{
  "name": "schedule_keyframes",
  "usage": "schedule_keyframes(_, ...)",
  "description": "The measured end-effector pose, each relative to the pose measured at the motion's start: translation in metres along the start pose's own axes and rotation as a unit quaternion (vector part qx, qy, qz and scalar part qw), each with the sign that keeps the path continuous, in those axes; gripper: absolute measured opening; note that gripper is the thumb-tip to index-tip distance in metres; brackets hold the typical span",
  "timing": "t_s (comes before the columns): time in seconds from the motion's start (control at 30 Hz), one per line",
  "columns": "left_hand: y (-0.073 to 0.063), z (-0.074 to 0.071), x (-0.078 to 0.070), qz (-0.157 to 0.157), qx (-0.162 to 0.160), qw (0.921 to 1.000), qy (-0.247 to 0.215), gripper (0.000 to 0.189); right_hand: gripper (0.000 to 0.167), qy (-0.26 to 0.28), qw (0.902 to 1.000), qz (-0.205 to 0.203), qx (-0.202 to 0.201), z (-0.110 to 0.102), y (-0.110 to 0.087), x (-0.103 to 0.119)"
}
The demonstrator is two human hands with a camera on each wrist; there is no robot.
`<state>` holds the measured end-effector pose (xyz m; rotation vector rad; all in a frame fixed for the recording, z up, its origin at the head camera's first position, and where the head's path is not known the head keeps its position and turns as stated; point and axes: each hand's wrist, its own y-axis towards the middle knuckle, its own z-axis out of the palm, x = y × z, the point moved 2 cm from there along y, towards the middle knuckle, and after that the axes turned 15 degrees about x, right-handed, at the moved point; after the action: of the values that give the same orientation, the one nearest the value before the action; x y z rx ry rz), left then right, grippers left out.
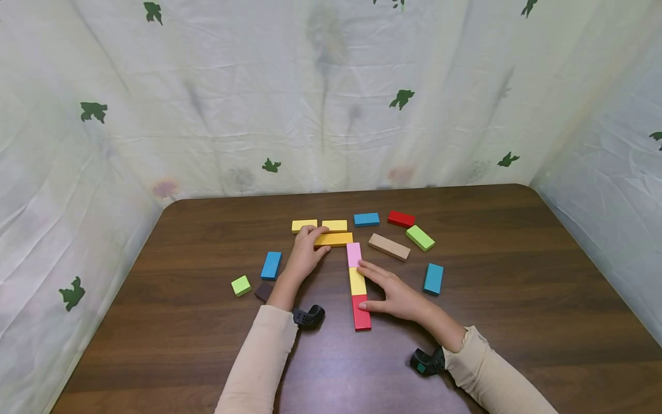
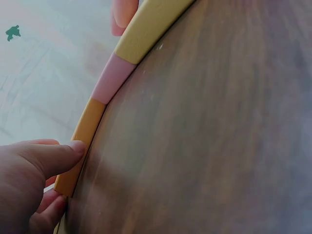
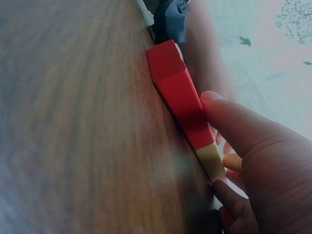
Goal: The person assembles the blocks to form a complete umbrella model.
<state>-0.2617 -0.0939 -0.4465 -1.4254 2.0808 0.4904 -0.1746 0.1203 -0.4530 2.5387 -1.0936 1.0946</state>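
A row of blocks runs toward the near edge: a pink block (image 1: 354, 255), a yellow block (image 1: 357, 281) and a red block (image 1: 361, 313), end to end. At its far end an orange block (image 1: 337, 240) lies crosswise. My left hand (image 1: 304, 253) pinches the orange block at its left part, thumb (image 2: 73, 151) on the near side. My right hand (image 1: 400, 294) lies along the row's right side, fingers fairly straight; its thumb (image 3: 217, 100) touches the red block, and its fingertips touch the row near where pink and yellow meet.
Two yellow blocks (image 1: 304, 226) lie behind the orange one. Blue (image 1: 366, 219), red (image 1: 401, 218), green (image 1: 420, 237) and tan (image 1: 389, 247) blocks lie at the back right, another blue (image 1: 433, 279) nearer. Leftward are blue (image 1: 271, 265), green (image 1: 241, 286) and dark (image 1: 264, 291) blocks.
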Motion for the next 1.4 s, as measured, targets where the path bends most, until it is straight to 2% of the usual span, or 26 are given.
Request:
schedule_keyframes(0.2,-0.004,0.001,-0.006,0.025,-0.009,0.9985,0.048,0.038,0.077,0.002,1.0,0.006,0.001,0.0,0.0,0.0)
schedule_keyframes(0.3,-0.006,0.004,-0.009,0.039,-0.002,0.9967,0.071,0.039,0.076,0.003,1.0,0.005,0.001,0.0,0.0,0.0)
schedule_keyframes(0.53,-0.01,0.011,-0.011,0.063,0.034,0.9955,0.061,0.042,0.076,0.005,1.0,0.005,0.0,0.0,0.0,0.0)
schedule_keyframes(0.83,-0.012,0.011,-0.01,0.074,0.055,0.9893,0.113,0.045,0.076,0.001,1.0,0.005,0.002,0.0,0.0,0.0)
schedule_keyframes(1.1,-0.013,0.012,-0.008,0.072,0.068,0.9855,0.138,0.048,0.077,0.002,1.0,0.007,0.002,-0.001,0.0,0.001)
schedule_keyframes(1.4,-0.013,0.015,-0.007,0.098,0.077,0.9828,0.136,0.055,0.078,0.001,1.0,0.008,0.002,0.0,0.0,-0.001)
